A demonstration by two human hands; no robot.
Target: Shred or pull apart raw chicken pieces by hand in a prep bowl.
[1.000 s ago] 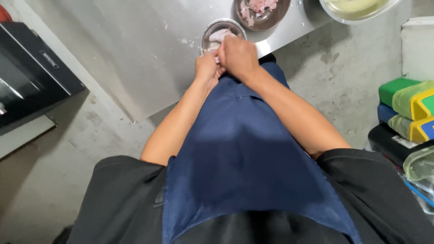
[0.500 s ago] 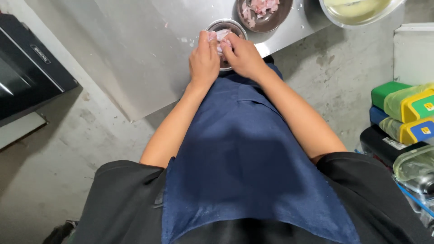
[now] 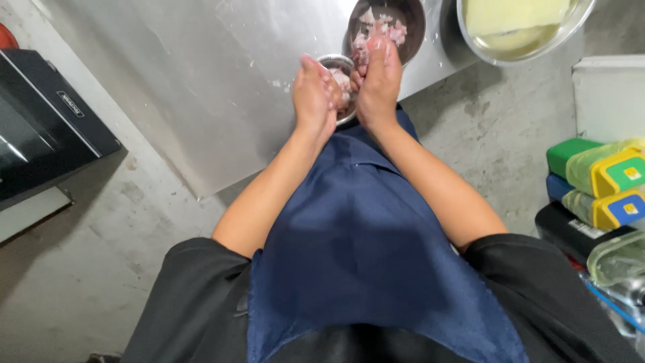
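Note:
My left hand (image 3: pixel 314 97) and my right hand (image 3: pixel 378 81) are held together, fingers pointing away, over a small metal bowl (image 3: pixel 337 63) near the edge of a steel table (image 3: pixel 201 81). Pink minced meat (image 3: pixel 344 82) shows between the two palms, and both hands press on it. Just beyond the fingertips stands a dark bowl (image 3: pixel 411 20) with more pink meat pieces (image 3: pixel 379 28) in it. A blue apron (image 3: pixel 363 255) hangs below my arms.
A large metal basin (image 3: pixel 578 23) with pale yellow content stands at the table's far right. A black appliance (image 3: pixel 40 128) is on the left. Green, yellow and blue containers (image 3: pixel 598 178) are stacked on the right. A white box (image 3: pixel 608 97) is beside them. Concrete floor (image 3: pixel 101 269) lies below.
Both hands have shifted forward over the small bowl, toward the dark bowl of meat. The fingers have opened out from a tighter clasp, with meat still between the palms.

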